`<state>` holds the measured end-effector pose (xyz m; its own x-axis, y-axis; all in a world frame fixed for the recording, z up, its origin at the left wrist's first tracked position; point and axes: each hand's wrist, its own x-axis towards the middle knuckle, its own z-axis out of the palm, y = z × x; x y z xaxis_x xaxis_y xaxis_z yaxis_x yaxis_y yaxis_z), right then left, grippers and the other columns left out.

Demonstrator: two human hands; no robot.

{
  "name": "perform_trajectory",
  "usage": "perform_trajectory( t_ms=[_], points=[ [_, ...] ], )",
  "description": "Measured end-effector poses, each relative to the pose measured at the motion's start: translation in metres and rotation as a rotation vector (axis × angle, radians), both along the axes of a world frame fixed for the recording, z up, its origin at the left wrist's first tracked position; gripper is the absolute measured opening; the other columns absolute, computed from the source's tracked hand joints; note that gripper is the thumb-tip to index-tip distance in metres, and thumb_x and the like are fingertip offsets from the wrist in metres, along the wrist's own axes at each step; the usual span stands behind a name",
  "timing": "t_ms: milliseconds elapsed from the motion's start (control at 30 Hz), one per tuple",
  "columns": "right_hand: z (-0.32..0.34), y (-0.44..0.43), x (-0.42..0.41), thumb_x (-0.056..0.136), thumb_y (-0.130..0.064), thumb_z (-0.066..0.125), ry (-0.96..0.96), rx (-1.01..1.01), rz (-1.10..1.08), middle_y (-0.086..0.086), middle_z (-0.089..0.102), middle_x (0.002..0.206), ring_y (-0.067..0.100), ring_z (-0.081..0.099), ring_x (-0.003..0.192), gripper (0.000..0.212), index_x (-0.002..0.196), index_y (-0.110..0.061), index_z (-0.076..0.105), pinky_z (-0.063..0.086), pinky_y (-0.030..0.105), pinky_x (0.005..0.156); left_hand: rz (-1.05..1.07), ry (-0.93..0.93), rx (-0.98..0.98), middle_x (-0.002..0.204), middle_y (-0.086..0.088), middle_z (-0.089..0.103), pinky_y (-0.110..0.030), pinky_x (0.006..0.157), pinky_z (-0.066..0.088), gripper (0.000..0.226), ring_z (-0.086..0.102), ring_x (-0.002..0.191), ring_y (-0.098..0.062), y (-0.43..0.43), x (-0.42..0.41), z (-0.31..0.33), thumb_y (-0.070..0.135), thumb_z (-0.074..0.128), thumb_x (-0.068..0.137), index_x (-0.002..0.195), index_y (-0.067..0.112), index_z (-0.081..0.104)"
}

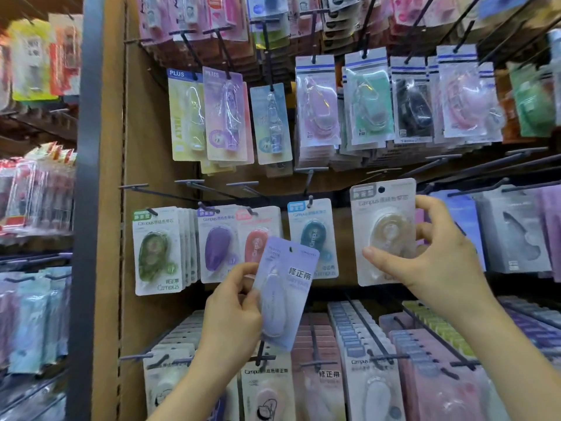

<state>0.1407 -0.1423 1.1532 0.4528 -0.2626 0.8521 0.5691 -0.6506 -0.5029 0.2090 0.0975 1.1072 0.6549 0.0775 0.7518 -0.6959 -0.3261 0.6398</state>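
My left hand (232, 311) grips a lilac correction-tape pack (285, 291) by its left edge, tilted slightly to the right, in front of the lower rows. My right hand (431, 262) holds a beige correction-tape pack (383, 226) upright, thumb across its lower front and fingers curled round its right edge. The beige pack is off any hook, its hang hole free at the top. Both packs are held in front of a store pegboard display.
Hooks on the brown pegboard (158, 177) carry hanging packs: green (156, 249), purple (217, 243), red and teal (312, 235) ones at mid height, pastel packs above, dense rows below. Several bare hooks (194, 185) jut out. A grey post (88, 208) stands left.
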Motion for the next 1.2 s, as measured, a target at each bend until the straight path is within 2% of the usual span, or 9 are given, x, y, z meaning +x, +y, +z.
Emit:
perform_trajectory(
  t_ms=[133, 267, 400, 600, 667, 767, 900, 1067, 1200],
  points=[
    [0.001, 0.018, -0.003, 0.062, -0.059, 0.079, -0.006, -0.177, -0.120, -0.016, 0.069, 0.094, 0.016, 0.067, 0.083, 0.075, 0.123, -0.045, 0.037, 0.056, 0.040, 0.069, 0.069, -0.071, 0.000, 0.073, 0.003, 0.063, -0.033, 0.058, 0.042, 0.055, 0.059, 0.065, -0.020, 0.003, -0.004, -0.001, -0.005, 0.048, 0.089, 0.101, 0.048, 0.055],
    [0.011, 0.044, 0.004, 0.070, -0.062, 0.070, 0.073, -0.354, -0.200, -0.012, 0.066, 0.095, 0.022, 0.061, 0.088, 0.075, 0.132, -0.041, 0.034, 0.043, 0.033, 0.064, 0.112, -0.113, 0.042, 0.071, 0.000, 0.060, -0.020, 0.055, 0.038, 0.067, 0.053, 0.061, -0.016, 0.009, -0.013, -0.004, -0.006, 0.049, 0.090, 0.106, 0.059, 0.049],
    [0.017, 0.059, 0.020, 0.073, -0.068, 0.063, 0.151, -0.363, -0.258, -0.002, 0.070, 0.101, 0.028, 0.063, 0.093, 0.086, 0.144, -0.037, 0.026, 0.045, 0.033, 0.065, 0.120, -0.155, 0.046, 0.074, 0.007, 0.061, -0.014, 0.057, 0.040, 0.064, 0.052, 0.061, -0.010, 0.019, -0.017, -0.010, -0.007, 0.049, 0.091, 0.117, 0.052, 0.055],
    [0.021, 0.068, 0.026, 0.072, -0.061, 0.070, 0.137, -0.215, -0.135, -0.012, 0.069, 0.104, 0.018, 0.065, 0.093, 0.057, 0.118, -0.036, 0.050, 0.056, 0.041, 0.077, 0.161, -0.183, 0.038, 0.114, 0.025, 0.065, -0.012, 0.072, 0.045, 0.063, 0.058, 0.079, -0.004, 0.030, -0.018, -0.012, -0.010, 0.050, 0.089, 0.119, 0.045, 0.062],
    [0.022, 0.068, 0.028, 0.071, -0.061, 0.071, 0.123, -0.157, -0.100, -0.014, 0.070, 0.101, 0.015, 0.065, 0.091, 0.052, 0.114, -0.036, 0.055, 0.057, 0.042, 0.077, 0.140, -0.189, 0.014, 0.110, 0.024, 0.066, -0.010, 0.072, 0.046, 0.064, 0.062, 0.084, -0.001, 0.033, -0.020, -0.012, -0.012, 0.049, 0.089, 0.120, 0.043, 0.062],
    [0.022, 0.069, 0.030, 0.071, -0.064, 0.068, 0.168, -0.177, -0.166, -0.012, 0.070, 0.099, 0.018, 0.065, 0.091, 0.051, 0.111, -0.035, 0.056, 0.056, 0.042, 0.076, 0.079, -0.183, -0.009, 0.097, 0.011, 0.069, -0.009, 0.058, 0.042, 0.058, 0.054, 0.061, 0.001, 0.037, -0.021, -0.012, -0.010, 0.047, 0.093, 0.124, 0.037, 0.063],
    [0.028, 0.070, 0.038, 0.074, -0.065, 0.067, 0.311, -0.245, -0.302, -0.001, 0.068, 0.106, 0.025, 0.063, 0.095, 0.059, 0.116, -0.027, 0.051, 0.053, 0.037, 0.072, 0.000, -0.171, -0.030, 0.071, 0.019, 0.061, -0.012, 0.053, 0.037, 0.055, 0.044, 0.051, -0.002, 0.035, -0.025, -0.011, -0.007, 0.047, 0.095, 0.122, 0.038, 0.063],
    [0.036, 0.074, 0.059, 0.078, -0.065, 0.064, 0.428, -0.267, -0.358, 0.007, 0.064, 0.114, 0.030, 0.062, 0.100, 0.067, 0.124, -0.021, 0.042, 0.044, 0.033, 0.067, -0.102, -0.140, -0.067, 0.068, 0.024, 0.057, -0.012, 0.057, 0.038, 0.052, 0.045, 0.056, -0.001, 0.030, -0.024, -0.009, -0.007, 0.049, 0.095, 0.119, 0.036, 0.065],
    [0.038, 0.073, 0.069, 0.082, -0.068, 0.059, 0.476, -0.286, -0.353, 0.011, 0.062, 0.119, 0.032, 0.062, 0.103, 0.079, 0.136, -0.016, 0.034, 0.040, 0.033, 0.066, -0.155, -0.129, -0.089, 0.065, 0.008, 0.050, -0.018, 0.053, 0.034, 0.052, 0.038, 0.054, -0.008, 0.025, -0.024, -0.008, -0.005, 0.050, 0.096, 0.117, 0.039, 0.066]
  ],
)
